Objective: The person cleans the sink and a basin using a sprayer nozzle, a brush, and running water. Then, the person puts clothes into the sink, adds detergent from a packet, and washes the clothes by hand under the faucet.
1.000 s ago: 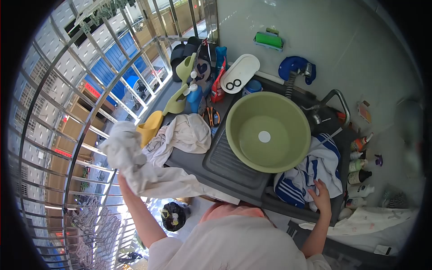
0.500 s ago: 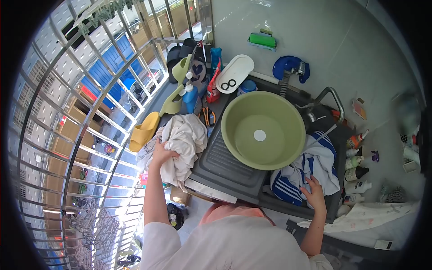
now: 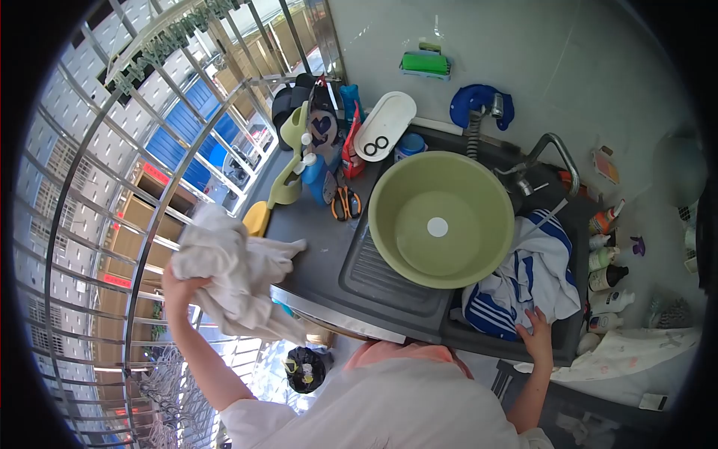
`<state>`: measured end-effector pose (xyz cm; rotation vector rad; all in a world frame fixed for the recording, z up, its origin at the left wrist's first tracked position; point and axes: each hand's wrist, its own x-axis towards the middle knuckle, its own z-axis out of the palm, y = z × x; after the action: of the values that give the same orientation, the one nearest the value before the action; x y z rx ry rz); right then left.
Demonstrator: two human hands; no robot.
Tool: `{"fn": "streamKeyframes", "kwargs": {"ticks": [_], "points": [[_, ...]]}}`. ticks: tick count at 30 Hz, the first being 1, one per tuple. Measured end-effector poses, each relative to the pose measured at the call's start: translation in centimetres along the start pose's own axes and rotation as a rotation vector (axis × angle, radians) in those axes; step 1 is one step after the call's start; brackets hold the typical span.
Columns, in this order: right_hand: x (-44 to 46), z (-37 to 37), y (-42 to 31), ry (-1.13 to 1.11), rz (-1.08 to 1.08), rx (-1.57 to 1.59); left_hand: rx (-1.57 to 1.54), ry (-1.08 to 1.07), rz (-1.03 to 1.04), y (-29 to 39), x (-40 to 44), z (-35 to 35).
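My left hand [image 3: 180, 290] is closed around a bunched white garment [image 3: 238, 271], lifted off the counter's left end. The cloth hangs loosely and covers some of the fingers. My right hand [image 3: 535, 338] lies with spread fingers at the near edge of a white and blue striped garment [image 3: 523, 284] in the sink [image 3: 572, 325]. A green plastic basin [image 3: 404, 232] sits over the ridged drainboard and the sink edge, partly covering the striped garment.
A curved faucet [image 3: 566, 161] stands behind the sink. Orange-handled scissors [image 3: 345, 203], a blue bottle [image 3: 317, 182] and a yellow slipper [image 3: 256, 218] are on the counter [image 3: 307, 262]. Metal bars [image 3: 149, 262] run along the left. Several bottles [image 3: 607, 278] line the right.
My left hand has lifted the white garment off the counter and carried it left toward the bars, uncovering the counter there. My right hand stays by the striped garment.
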<state>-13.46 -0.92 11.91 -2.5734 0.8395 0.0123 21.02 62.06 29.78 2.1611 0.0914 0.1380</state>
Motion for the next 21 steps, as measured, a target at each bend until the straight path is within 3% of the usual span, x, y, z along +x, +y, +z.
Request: {"fn": "streamKeyframes", "kwargs": {"ticks": [3, 5, 8, 15, 17, 19, 21], "points": [[0.6, 0.4, -0.5, 0.015, -0.007, -0.012, -0.158, 0.165, 0.123, 3.7, 2.4, -2.9], [1.1, 0.8, -0.7, 0.000, 0.018, 0.040, -0.106, 0.220, 0.340, 5.7, 5.2, -2.8], [1.7, 1.6, -0.8, 0.001, 0.037, 0.071, 0.129, 0.237, 0.507, 7.1, 10.7, -1.6], [2.4, 1.3, -1.7, 0.003, 0.094, -0.006, 0.321, 0.327, 0.980, 8.3, 21.6, 8.2], [2.6, 0.9, -2.0, -0.015, 0.116, -0.001, 0.224, 0.292, 0.927, 6.5, 24.0, 12.1], [2.2, 0.3, -2.3, -0.053, 0.149, -0.002, 0.026, -0.005, 0.453, 1.8, 27.7, 15.7], [2.6, -0.2, -2.9, -0.047, 0.198, -0.038, 0.097, -0.108, 0.057, -4.7, 29.8, 19.6]]}}
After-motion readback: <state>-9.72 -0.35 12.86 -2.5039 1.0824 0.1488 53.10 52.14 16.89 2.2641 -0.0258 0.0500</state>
